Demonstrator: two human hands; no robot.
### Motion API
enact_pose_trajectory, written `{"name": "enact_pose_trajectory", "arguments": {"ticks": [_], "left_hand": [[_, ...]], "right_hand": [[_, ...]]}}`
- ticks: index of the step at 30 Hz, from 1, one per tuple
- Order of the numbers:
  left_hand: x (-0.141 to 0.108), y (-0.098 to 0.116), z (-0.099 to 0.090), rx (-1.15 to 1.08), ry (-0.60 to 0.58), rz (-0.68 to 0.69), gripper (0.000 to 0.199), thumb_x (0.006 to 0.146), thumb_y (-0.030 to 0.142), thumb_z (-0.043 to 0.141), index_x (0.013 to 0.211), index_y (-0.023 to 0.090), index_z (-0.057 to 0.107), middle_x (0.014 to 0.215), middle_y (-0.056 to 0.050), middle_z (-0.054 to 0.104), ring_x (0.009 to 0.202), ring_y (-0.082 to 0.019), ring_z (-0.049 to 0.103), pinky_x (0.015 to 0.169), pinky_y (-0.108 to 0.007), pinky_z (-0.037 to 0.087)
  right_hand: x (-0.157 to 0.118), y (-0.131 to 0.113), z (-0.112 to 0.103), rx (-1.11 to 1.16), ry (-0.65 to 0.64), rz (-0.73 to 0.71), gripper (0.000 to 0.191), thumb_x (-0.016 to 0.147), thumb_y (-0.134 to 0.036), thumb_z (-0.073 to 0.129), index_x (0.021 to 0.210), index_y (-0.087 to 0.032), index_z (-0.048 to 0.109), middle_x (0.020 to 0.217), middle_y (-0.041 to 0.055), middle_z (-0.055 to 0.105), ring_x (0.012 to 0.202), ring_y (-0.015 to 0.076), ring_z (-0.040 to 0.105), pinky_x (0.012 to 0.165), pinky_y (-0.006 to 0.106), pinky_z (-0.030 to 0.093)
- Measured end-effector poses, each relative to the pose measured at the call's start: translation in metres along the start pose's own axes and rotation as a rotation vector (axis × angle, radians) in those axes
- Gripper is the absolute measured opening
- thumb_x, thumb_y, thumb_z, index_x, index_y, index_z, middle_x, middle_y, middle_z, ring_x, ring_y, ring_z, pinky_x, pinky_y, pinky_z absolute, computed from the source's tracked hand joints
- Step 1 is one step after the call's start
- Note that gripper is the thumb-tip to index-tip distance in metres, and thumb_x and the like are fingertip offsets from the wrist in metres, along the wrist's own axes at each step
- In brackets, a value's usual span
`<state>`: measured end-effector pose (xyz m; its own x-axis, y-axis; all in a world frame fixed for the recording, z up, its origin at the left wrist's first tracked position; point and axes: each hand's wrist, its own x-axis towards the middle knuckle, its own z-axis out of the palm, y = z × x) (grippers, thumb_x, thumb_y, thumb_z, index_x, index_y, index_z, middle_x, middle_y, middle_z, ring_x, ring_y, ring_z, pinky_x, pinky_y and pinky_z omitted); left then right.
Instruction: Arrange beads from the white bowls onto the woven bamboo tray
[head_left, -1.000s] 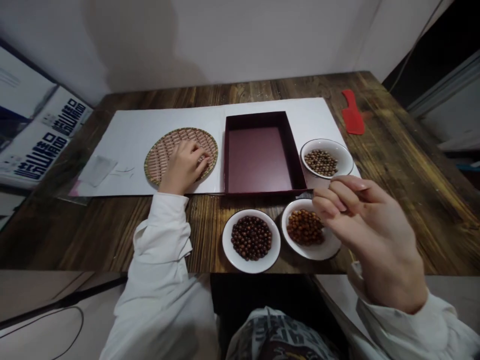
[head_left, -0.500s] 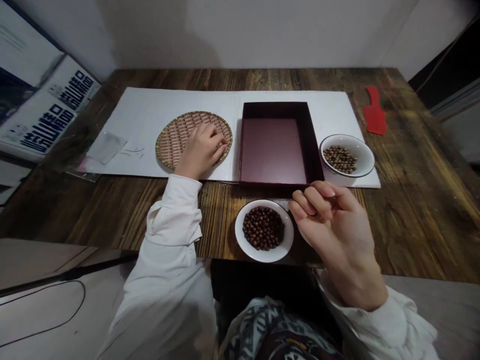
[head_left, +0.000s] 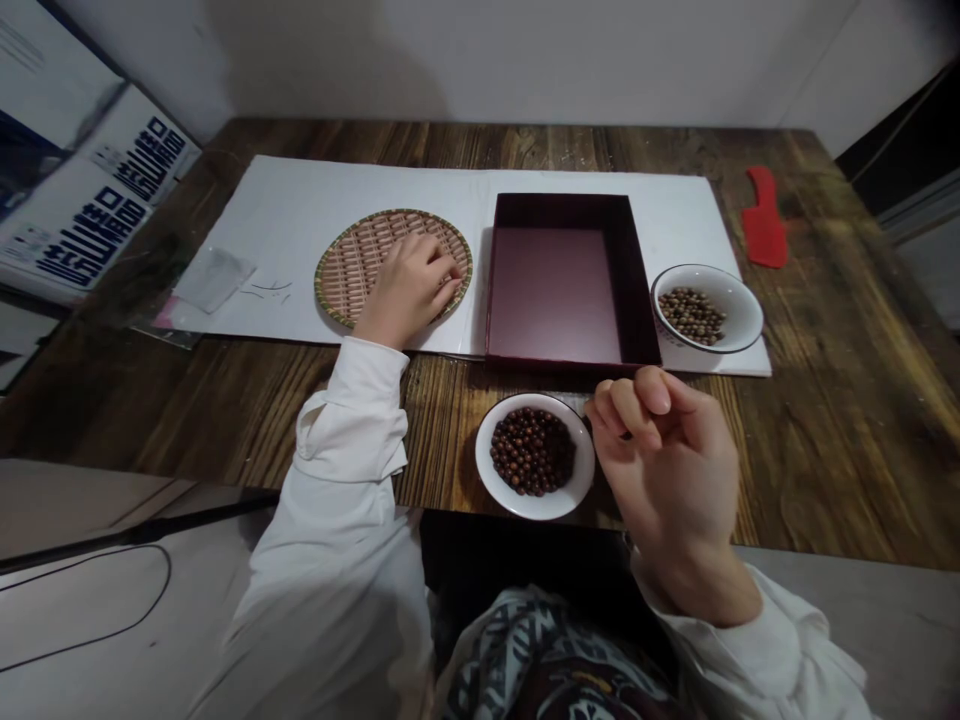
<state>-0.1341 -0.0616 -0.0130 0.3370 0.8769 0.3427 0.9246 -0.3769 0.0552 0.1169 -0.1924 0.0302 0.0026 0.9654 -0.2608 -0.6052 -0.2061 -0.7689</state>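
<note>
My left hand (head_left: 409, 288) lies over the right half of a round woven bamboo tray (head_left: 346, 270). Its fingers are curled in, and whatever they hold, if anything, is hidden. Palm turned up, my right hand (head_left: 667, 455) hovers near the table's front edge with its fingers folded and the thumb against them. I cannot make out anything in that closed hand. Just left of it stands a white bowl (head_left: 489, 478) of dark brown beads (head_left: 534, 450). A shallow maroon box (head_left: 559, 290) sits between the tray and a second white bowl (head_left: 742, 312) of lighter brown beads (head_left: 691, 316).
A white board (head_left: 289, 200) lies under the tray, box and second bowl on the wooden table (head_left: 840, 400). At the right is a red comb-like tool (head_left: 765, 225). A small plastic bag (head_left: 217, 280) lies left, near printed cartons (head_left: 90, 235).
My right hand has turned slightly more upright, its fingers still folded. My left hand stays on the bamboo tray. The whole view has shifted a little.
</note>
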Motion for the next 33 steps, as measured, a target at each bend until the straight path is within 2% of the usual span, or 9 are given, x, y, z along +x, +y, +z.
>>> {"name": "enact_pose_trajectory", "arguments": {"ticks": [8, 13, 18, 22, 28, 33], "left_hand": [[0.0, -0.0005, -0.0004, -0.001, -0.004, -0.001, 0.017, 0.095, 0.026, 0.05, 0.099, 0.015, 0.063, 0.108, -0.01, 0.059, 0.117, -0.029, 0.052, 0.102, -0.046, 0.043], [0.0003, 0.0027, -0.0056, 0.045, -0.051, -0.015, 0.028, 0.1, 0.029, 0.042, 0.103, 0.013, 0.064, 0.111, -0.01, 0.059, 0.117, -0.025, 0.052, 0.101, -0.041, 0.042], [0.0005, 0.001, -0.0018, 0.021, -0.022, -0.018, 0.017, 0.096, 0.026, 0.05, 0.098, 0.016, 0.063, 0.109, -0.01, 0.059, 0.117, -0.028, 0.052, 0.101, -0.045, 0.043], [0.0001, -0.0007, 0.0016, 0.019, 0.001, -0.005, 0.015, 0.096, 0.026, 0.05, 0.096, 0.016, 0.062, 0.108, -0.009, 0.059, 0.117, -0.029, 0.052, 0.102, -0.047, 0.043], [0.0009, -0.0008, 0.0006, 0.028, -0.012, -0.007, 0.015, 0.097, 0.027, 0.051, 0.095, 0.017, 0.061, 0.106, -0.008, 0.058, 0.114, -0.027, 0.052, 0.099, -0.046, 0.045], [0.0008, -0.002, 0.0019, 0.04, 0.003, 0.014, 0.013, 0.096, 0.026, 0.052, 0.095, 0.016, 0.062, 0.106, -0.008, 0.058, 0.113, -0.028, 0.053, 0.097, -0.045, 0.045]], "right_hand": [[-0.0027, 0.0037, 0.0028, 0.076, -0.036, -0.026, 0.034, 0.093, -0.019, 0.039, 0.06, -0.019, 0.043, 0.051, -0.0029, 0.016, 0.056, 0.0143, 0.016, 0.056, 0.025, 0.03], [-0.0039, 0.0039, 0.0018, 0.085, -0.058, 0.002, 0.032, 0.093, -0.022, 0.041, 0.061, -0.019, 0.043, 0.052, -0.0037, 0.016, 0.054, 0.0133, 0.018, 0.056, 0.023, 0.033], [-0.0037, 0.0042, 0.0007, 0.155, -0.055, 0.057, 0.032, 0.094, -0.02, 0.04, 0.063, -0.018, 0.046, 0.057, -0.003, 0.026, 0.057, 0.0111, 0.03, 0.057, 0.021, 0.038], [-0.0016, 0.0066, -0.0012, 0.21, -0.025, 0.104, 0.029, 0.094, -0.019, 0.04, 0.067, -0.016, 0.051, 0.062, -0.0017, 0.035, 0.059, 0.0098, 0.039, 0.056, 0.02, 0.041], [0.0002, 0.0074, -0.001, 0.298, 0.079, 0.171, 0.028, 0.092, -0.015, 0.037, 0.074, -0.014, 0.058, 0.069, 0.0017, 0.051, 0.062, 0.0086, 0.053, 0.06, 0.019, 0.049], [-0.0005, 0.0067, 0.0005, 0.342, 0.179, 0.229, 0.024, 0.089, -0.014, 0.038, 0.083, -0.015, 0.062, 0.077, 0.0056, 0.063, 0.071, 0.0119, 0.065, 0.065, 0.022, 0.056]]}}
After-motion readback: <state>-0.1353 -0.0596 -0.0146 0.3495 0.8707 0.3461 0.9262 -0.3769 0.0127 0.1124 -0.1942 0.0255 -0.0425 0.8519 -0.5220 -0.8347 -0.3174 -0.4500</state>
